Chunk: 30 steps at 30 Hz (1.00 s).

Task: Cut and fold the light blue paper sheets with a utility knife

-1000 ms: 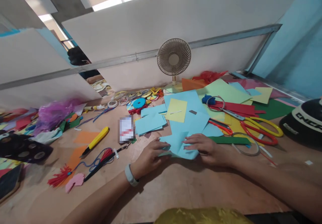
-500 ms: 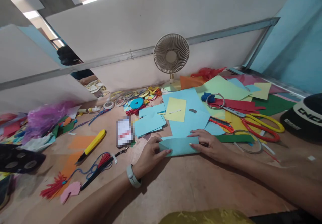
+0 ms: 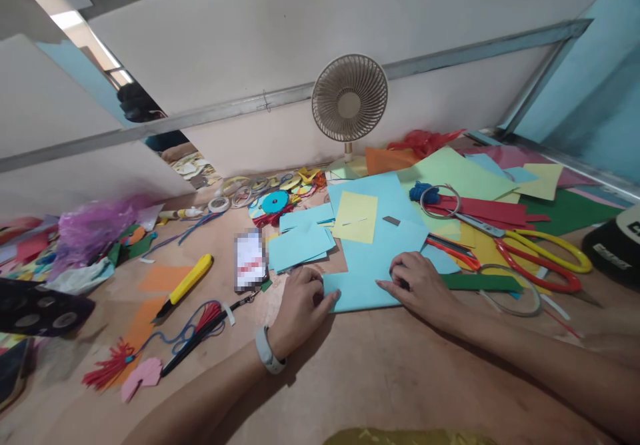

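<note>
Left hand point(image 3: 300, 302) and right hand point(image 3: 420, 288), fingers curled, palms down, press opposite ends of the folded blue paper point(image 3: 363, 288). The paper lies flat on the tabletop point(image 3: 380, 372), directly before the fan point(image 3: 349, 98).

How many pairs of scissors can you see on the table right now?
2: large yellow-and-red scissors at right of the right hand; smaller orange-handled scissors beside them. Paper may hide others.

Counts: one beige table fan point(image 3: 349, 104); one yellow-handled utility knife point(image 3: 186, 285); two pairs of scissors, yellow-handled point(image 3: 543, 250) and red-handled point(image 3: 530, 275); one black cap point(image 3: 614, 245); one small yellow paper rectangle point(image 3: 356, 217); two bare hands, left point(image 3: 300, 305), right point(image 3: 420, 286); one grey wristband point(image 3: 267, 352).
</note>
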### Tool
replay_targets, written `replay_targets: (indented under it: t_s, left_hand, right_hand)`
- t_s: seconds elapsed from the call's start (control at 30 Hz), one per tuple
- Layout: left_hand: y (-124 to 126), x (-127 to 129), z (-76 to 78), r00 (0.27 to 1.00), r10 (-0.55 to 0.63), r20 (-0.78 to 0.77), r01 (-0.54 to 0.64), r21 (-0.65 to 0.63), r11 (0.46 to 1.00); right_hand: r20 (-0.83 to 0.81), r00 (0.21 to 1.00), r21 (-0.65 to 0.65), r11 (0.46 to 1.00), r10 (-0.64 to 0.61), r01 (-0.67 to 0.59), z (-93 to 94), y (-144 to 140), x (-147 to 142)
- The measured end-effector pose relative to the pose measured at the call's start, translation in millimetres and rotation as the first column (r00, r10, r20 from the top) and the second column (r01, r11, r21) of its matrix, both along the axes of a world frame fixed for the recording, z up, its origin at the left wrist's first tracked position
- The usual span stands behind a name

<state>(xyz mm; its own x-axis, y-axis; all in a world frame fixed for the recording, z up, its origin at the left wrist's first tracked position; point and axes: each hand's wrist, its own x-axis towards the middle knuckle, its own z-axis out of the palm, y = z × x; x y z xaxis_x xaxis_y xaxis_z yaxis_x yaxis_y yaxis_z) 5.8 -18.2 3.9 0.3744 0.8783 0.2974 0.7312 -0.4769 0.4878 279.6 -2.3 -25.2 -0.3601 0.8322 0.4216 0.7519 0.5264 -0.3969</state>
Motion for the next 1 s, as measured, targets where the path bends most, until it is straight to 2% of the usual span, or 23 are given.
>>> replay_targets:
  t_s: [0.7, 1.0]
  left_hand:
    - [0.6, -0.4, 0.5, 0.994, 0.049, -0.098, -0.052, -0.025, 0.998]
    - [0.9, -2.0, 1.3, 0.996, 0.039, -0.081, -0.042, -0.042, 0.998]
  right_hand:
    - [0.002, 1.000, 0.013, 1.000, 0.005, -0.005, -1.1, 1.6, 0.0]
    - [-0.002, 1.000, 0.014, 1.000, 0.011, -0.010, 0.0, 1.2, 0.5]
